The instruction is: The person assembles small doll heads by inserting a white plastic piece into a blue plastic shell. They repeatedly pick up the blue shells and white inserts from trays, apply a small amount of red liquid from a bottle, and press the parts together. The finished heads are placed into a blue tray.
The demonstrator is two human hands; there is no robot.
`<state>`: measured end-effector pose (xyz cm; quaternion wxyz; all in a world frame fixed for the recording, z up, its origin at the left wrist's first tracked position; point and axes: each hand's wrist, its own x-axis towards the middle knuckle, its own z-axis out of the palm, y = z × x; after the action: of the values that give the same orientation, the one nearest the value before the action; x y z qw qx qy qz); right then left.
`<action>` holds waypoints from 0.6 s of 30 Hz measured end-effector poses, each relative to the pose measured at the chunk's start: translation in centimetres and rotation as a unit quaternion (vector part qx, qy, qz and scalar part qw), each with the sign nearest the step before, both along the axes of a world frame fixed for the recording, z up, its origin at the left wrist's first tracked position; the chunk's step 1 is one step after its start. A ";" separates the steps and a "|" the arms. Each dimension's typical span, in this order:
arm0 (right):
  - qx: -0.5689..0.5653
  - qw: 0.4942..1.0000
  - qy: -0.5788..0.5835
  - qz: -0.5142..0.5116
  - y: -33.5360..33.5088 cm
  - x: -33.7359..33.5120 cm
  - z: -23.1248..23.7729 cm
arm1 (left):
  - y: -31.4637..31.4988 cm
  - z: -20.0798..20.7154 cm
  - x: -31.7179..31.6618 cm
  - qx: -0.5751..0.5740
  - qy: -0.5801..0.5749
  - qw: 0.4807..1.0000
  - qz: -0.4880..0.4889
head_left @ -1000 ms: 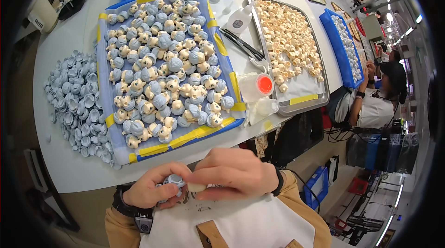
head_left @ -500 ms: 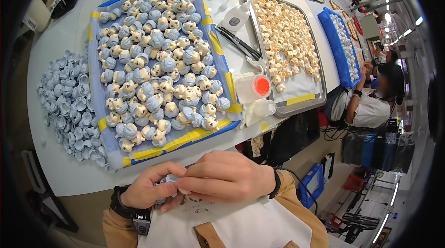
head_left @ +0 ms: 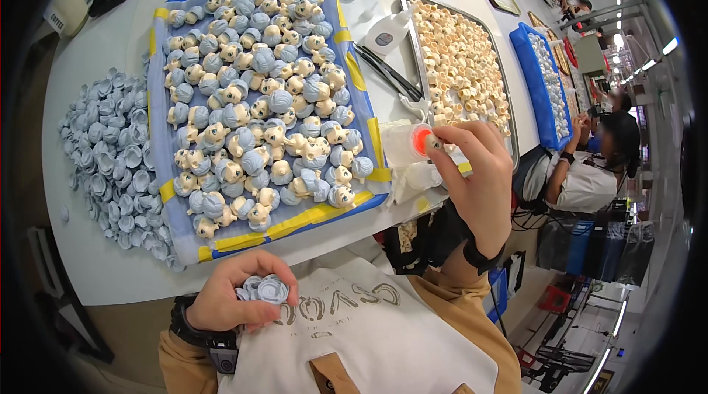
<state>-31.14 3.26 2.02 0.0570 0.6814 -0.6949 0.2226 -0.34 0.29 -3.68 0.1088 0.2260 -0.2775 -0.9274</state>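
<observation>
My left hand [head_left: 230,297] is closed around several pale blue doll hair pieces [head_left: 271,289], low in front of the apron. Out to the right, my right hand [head_left: 481,191] pinches a small cream doll face piece [head_left: 434,143] between thumb and fingers; much of it is hidden by the fingertips. Just behind that piece stands a clear plastic cup [head_left: 398,145] with red-orange in it. I cannot tell whether the piece touches the cup. A blue tray [head_left: 304,228] edged with yellow tape holds many doll heads with blue hair. Loose blue hair pieces [head_left: 110,151] are heaped left of it.
A metal tray [head_left: 509,110] of cream parts lies behind my right hand. Black tweezers [head_left: 387,70] and a white squeeze bottle [head_left: 386,34] lie between the trays. At right, a blue bin [head_left: 544,88] stands near a seated person [head_left: 571,162].
My right hand has left my left hand and moved up and right to the cup, carrying the face piece. My left hand stays low, with the hair pieces now plainly visible.
</observation>
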 end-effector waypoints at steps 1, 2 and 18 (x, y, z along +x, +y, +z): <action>-0.005 1.000 -0.007 0.000 -0.2 0.0 -0.2 | 0.0 -0.1 0.1 0.002 0.006 1.000 -0.001; -0.011 1.000 -0.014 0.000 -0.3 0.0 -0.4 | 0.1 -0.3 0.2 0.000 0.007 1.000 0.004; -0.029 0.995 -0.099 -0.007 -0.1 -0.1 -1.2 | 0.4 -0.5 0.0 -0.045 0.045 0.997 0.046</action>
<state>-31.20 3.14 0.84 0.0094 0.6496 -0.6949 0.3082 -0.39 0.68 -4.22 0.1736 0.1910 -0.3034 -0.9172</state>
